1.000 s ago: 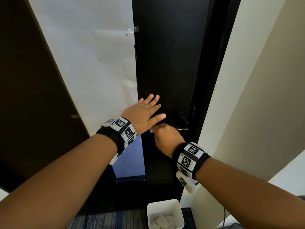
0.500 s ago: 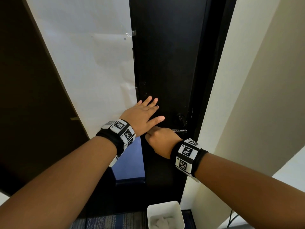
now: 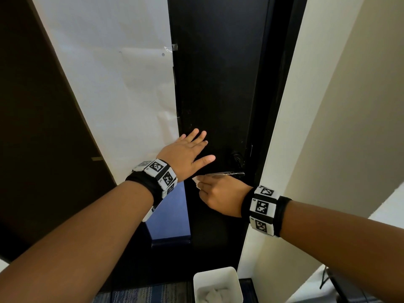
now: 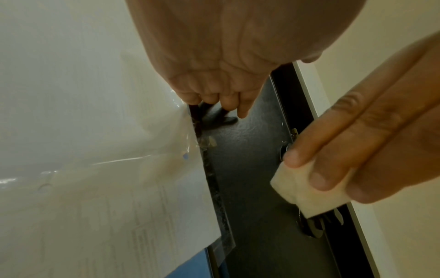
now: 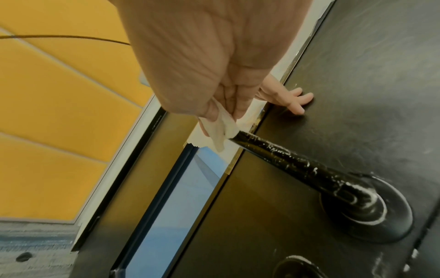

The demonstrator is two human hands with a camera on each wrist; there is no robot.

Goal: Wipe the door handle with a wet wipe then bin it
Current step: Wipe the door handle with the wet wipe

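The right hand (image 3: pixel 220 193) pinches a folded wet wipe (image 5: pixel 220 129) between thumb and fingers, the wipe pressed against the free tip of the door handle (image 5: pixel 297 165). The left hand (image 3: pixel 185 153) lies spread, fingers straight, flat against the black door (image 3: pixel 218 84) just above and beside the right hand. The bin (image 3: pixel 237 278) sits on the floor well below both hands, with crumpled white pieces already inside.

The likeliest slip is the wipe sliding off the tip, since only the very end of the lever is under it and the grip is a small fingertip pinch; a pull outward would carry it clear of the handle with most of the bar untouched. Pressing down on the lever could also turn the latch, and the bracing left hand might then push the door.

The handle is a slim, round black bar, glossy and flecked with white scuffs, running from the wipe away to a round rosette (image 5: pixel 366 208) whose rim is rubbed pale. The door face looks matt and faintly leathery. The wipe is soft, off-white and thickly folded. White paper (image 3: pixel 113 84) is taped beside the left hand.
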